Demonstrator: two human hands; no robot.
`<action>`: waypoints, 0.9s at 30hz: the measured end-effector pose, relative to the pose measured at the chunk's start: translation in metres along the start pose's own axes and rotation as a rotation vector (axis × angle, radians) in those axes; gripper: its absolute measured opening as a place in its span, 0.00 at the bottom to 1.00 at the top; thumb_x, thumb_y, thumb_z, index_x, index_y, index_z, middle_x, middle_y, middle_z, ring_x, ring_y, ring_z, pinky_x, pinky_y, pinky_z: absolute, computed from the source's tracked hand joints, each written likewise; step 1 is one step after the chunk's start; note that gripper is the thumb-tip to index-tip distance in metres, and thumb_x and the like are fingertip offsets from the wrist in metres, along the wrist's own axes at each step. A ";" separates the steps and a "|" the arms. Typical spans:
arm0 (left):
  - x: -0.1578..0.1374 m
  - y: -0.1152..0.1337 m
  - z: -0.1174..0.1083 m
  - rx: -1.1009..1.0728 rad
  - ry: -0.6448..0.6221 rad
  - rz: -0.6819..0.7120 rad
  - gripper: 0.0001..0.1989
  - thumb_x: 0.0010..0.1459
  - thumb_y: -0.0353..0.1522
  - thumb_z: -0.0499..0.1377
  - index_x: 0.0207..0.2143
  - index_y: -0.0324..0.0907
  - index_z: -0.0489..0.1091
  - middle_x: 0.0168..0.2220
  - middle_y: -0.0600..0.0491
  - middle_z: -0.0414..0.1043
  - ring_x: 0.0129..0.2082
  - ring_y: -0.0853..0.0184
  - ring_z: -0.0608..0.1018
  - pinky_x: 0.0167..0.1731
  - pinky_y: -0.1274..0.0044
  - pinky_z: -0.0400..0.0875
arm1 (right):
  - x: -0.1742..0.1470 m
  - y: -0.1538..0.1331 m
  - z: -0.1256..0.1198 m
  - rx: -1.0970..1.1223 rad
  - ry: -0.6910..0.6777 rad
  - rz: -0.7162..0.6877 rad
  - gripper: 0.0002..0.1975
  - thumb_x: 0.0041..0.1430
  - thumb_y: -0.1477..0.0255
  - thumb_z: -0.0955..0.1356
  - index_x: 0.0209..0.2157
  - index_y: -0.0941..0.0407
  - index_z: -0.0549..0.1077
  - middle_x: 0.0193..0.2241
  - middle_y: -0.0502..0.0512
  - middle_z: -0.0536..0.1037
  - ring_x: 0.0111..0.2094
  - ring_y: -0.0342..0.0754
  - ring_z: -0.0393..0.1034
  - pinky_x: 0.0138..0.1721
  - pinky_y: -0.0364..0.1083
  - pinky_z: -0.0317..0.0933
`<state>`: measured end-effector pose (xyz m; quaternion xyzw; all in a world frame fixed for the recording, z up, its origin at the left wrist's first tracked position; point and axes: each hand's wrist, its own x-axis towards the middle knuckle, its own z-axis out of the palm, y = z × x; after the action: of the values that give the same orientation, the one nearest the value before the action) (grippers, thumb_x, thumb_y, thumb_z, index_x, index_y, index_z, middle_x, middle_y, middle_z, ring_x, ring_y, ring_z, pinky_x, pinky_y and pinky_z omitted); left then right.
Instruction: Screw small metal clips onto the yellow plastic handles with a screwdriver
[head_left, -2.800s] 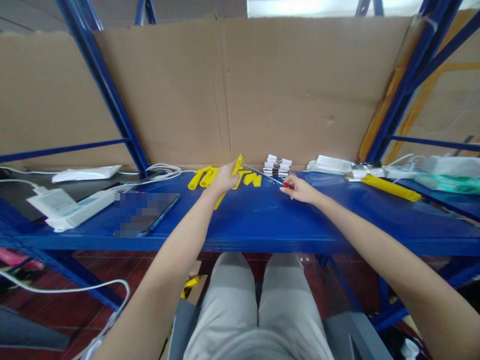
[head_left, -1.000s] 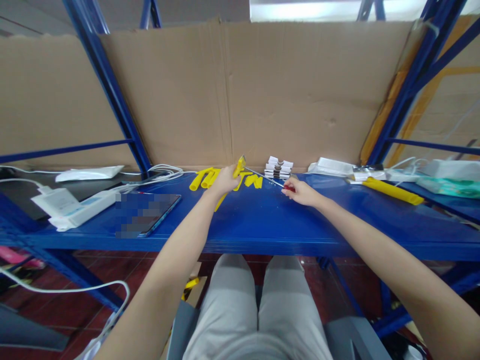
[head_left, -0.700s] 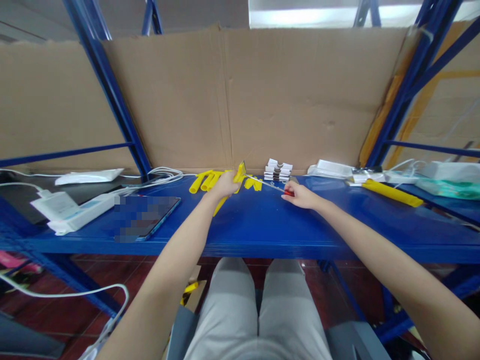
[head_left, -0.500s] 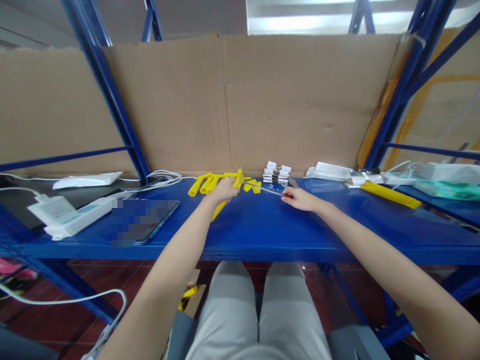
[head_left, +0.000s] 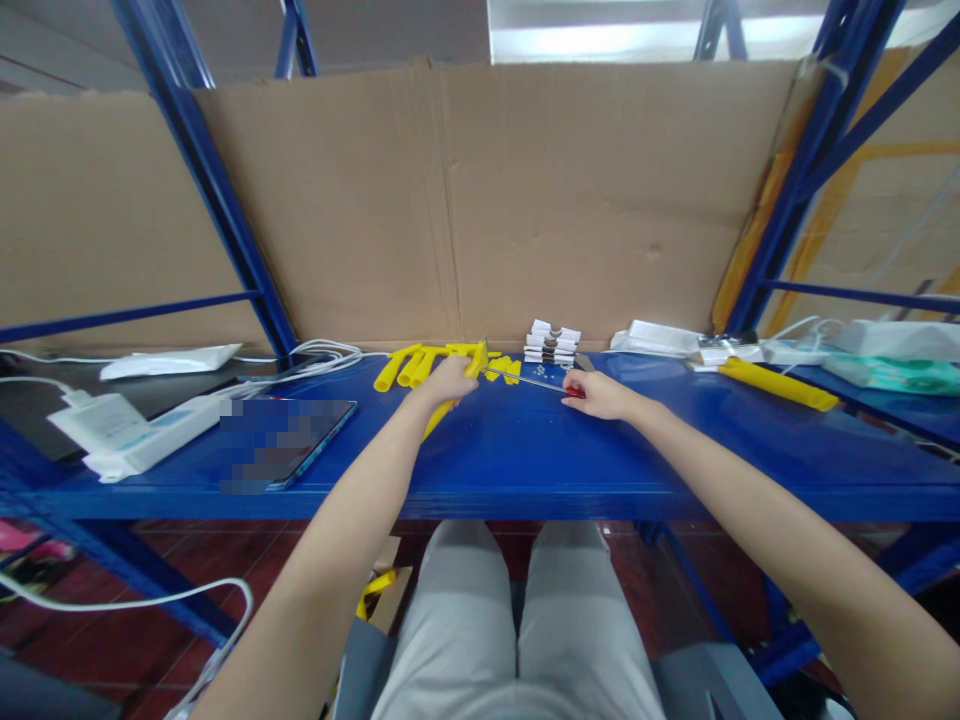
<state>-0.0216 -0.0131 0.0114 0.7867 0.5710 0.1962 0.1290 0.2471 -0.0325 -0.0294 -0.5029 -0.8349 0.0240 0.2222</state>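
My left hand [head_left: 451,380] is closed around a yellow plastic tool [head_left: 477,358]; its tubular handle sticks out below my fingers and its head points up. In my right hand [head_left: 604,394] is a screwdriver [head_left: 534,381] with a red handle and a long thin shaft. The shaft runs left to the head of the yellow tool, and its tip seems to touch there. Several similar yellow handled pieces [head_left: 409,366] lie behind and left of my left hand. Small yellow parts [head_left: 511,370] and tiny silvery screws [head_left: 546,370] rest between my hands.
Small white boxes [head_left: 552,343] are stacked at the back. A phone-like tablet [head_left: 300,440] and a white power strip [head_left: 161,430] with cables lie on the left. To the right is a yellow tube [head_left: 780,385] beside white packages [head_left: 656,338]. Cardboard [head_left: 585,190] walls off the blue shelf [head_left: 525,460].
My right hand has turned slightly around the screwdriver, so more of its red handle shows. My left hand holds the yellow tool in nearly the same place. The view has shifted a little.
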 end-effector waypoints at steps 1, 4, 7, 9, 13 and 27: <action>0.001 -0.001 0.000 0.005 0.001 0.002 0.06 0.45 0.24 0.52 0.25 0.40 0.67 0.12 0.56 0.63 0.15 0.66 0.72 0.19 0.78 0.65 | 0.000 0.000 0.000 -0.006 -0.003 0.000 0.03 0.50 0.73 0.66 0.28 0.54 0.65 0.21 0.49 0.70 0.24 0.44 0.64 0.28 0.42 0.56; 0.002 -0.002 0.001 0.010 0.008 0.009 0.06 0.45 0.25 0.52 0.25 0.40 0.67 0.12 0.57 0.62 0.15 0.67 0.71 0.18 0.79 0.64 | -0.001 -0.001 0.000 -0.017 -0.012 -0.011 0.04 0.51 0.74 0.66 0.29 0.54 0.64 0.21 0.49 0.70 0.23 0.44 0.63 0.28 0.42 0.56; 0.003 -0.003 0.001 0.015 0.015 0.005 0.07 0.45 0.25 0.52 0.26 0.40 0.68 0.12 0.57 0.62 0.16 0.67 0.72 0.19 0.79 0.64 | -0.001 0.000 0.000 -0.031 -0.017 -0.017 0.03 0.51 0.73 0.66 0.29 0.54 0.65 0.22 0.49 0.70 0.24 0.44 0.64 0.28 0.42 0.56; 0.003 -0.003 0.001 0.018 0.012 0.003 0.07 0.45 0.25 0.52 0.27 0.40 0.69 0.12 0.57 0.63 0.16 0.67 0.72 0.20 0.79 0.65 | -0.001 0.001 0.000 -0.035 -0.016 -0.015 0.03 0.51 0.73 0.65 0.29 0.55 0.65 0.22 0.50 0.71 0.24 0.44 0.64 0.28 0.42 0.56; 0.002 -0.002 0.001 0.013 0.001 0.002 0.08 0.45 0.25 0.52 0.28 0.40 0.69 0.13 0.56 0.64 0.16 0.66 0.72 0.19 0.78 0.65 | 0.000 0.003 0.001 -0.031 -0.010 -0.027 0.03 0.50 0.73 0.65 0.29 0.54 0.65 0.22 0.49 0.70 0.24 0.44 0.64 0.27 0.42 0.56; 0.000 -0.001 0.001 0.013 0.001 -0.004 0.08 0.46 0.24 0.52 0.28 0.39 0.68 0.14 0.56 0.65 0.15 0.66 0.72 0.19 0.78 0.65 | 0.000 -0.001 0.001 0.022 0.006 -0.018 0.04 0.50 0.73 0.65 0.28 0.54 0.64 0.20 0.48 0.68 0.23 0.44 0.63 0.28 0.42 0.57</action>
<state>-0.0221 -0.0128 0.0101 0.7863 0.5737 0.1929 0.1241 0.2463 -0.0328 -0.0303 -0.4931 -0.8384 0.0295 0.2303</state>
